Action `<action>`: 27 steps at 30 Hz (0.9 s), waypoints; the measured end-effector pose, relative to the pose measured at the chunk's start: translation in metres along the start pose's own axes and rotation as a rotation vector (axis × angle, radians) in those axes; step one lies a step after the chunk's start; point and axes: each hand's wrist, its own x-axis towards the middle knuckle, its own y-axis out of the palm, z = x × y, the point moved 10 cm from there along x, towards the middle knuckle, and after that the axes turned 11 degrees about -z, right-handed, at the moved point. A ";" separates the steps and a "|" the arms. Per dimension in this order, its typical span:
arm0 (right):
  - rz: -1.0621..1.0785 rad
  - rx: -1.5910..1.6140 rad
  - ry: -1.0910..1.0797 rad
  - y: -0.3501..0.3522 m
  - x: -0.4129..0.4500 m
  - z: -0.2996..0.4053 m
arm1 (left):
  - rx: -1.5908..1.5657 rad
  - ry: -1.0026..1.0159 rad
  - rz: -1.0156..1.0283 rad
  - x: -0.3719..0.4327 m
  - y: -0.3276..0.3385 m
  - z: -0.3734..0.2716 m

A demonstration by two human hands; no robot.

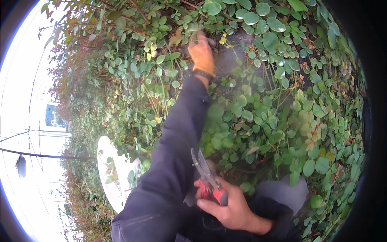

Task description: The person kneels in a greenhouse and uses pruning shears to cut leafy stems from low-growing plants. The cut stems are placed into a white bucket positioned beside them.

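My left hand [202, 53], in an orange work glove, reaches out among the leafy, rose-like plants [257, 103]. Motion blurs its fingers, and leaves partly cover them, so whether they grip a stem cannot be made out. Low in the view, near my body, my bare right hand [232, 208] holds red-handled pruning shears [208, 178]. Their metal blades stand slightly apart and point up and away from me, beside my left sleeve. I see nothing between the blades.
A white, round-rimmed container [105, 148] with some leafy cuttings stands at the left. A grey, weathered surface [235, 60] shows between the stems. Dense foliage runs along both sides. Thin dark bars and a hanging dark object [21, 166] appear against the bright left side.
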 end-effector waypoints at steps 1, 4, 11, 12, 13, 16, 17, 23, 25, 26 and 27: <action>0.012 0.031 -0.016 0.001 0.001 0.004 | 0.044 -0.073 0.018 0.001 -0.002 0.008; 0.103 -0.003 0.014 0.005 -0.005 0.008 | -0.187 -0.025 0.082 -0.016 -0.011 -0.005; 0.068 0.254 0.079 0.005 -0.001 0.000 | 0.311 -0.118 0.552 -0.169 -0.038 0.028; 0.072 0.235 0.084 0.002 0.000 0.000 | 0.057 -0.226 0.515 -0.165 -0.042 0.023; 0.094 0.196 0.093 0.002 -0.001 -0.001 | -0.134 -0.229 0.437 -0.146 -0.045 0.010; 0.092 0.221 -0.001 -0.004 0.002 0.010 | -0.292 0.021 0.235 -0.071 -0.033 -0.045; 0.086 0.254 0.043 -0.004 0.003 0.008 | -0.269 0.017 0.263 -0.052 -0.010 -0.053; 0.074 0.224 0.162 0.004 -0.001 0.000 | 0.670 0.626 0.205 -0.058 0.088 -0.082; 0.051 0.164 0.118 0.001 -0.002 0.003 | 0.725 0.582 0.067 -0.057 0.086 -0.065; 0.034 0.175 0.137 -0.001 -0.003 0.001 | 0.987 0.568 0.209 -0.055 0.099 -0.041; 0.035 0.161 0.136 0.000 -0.003 0.001 | 0.913 0.540 0.259 -0.056 0.102 -0.030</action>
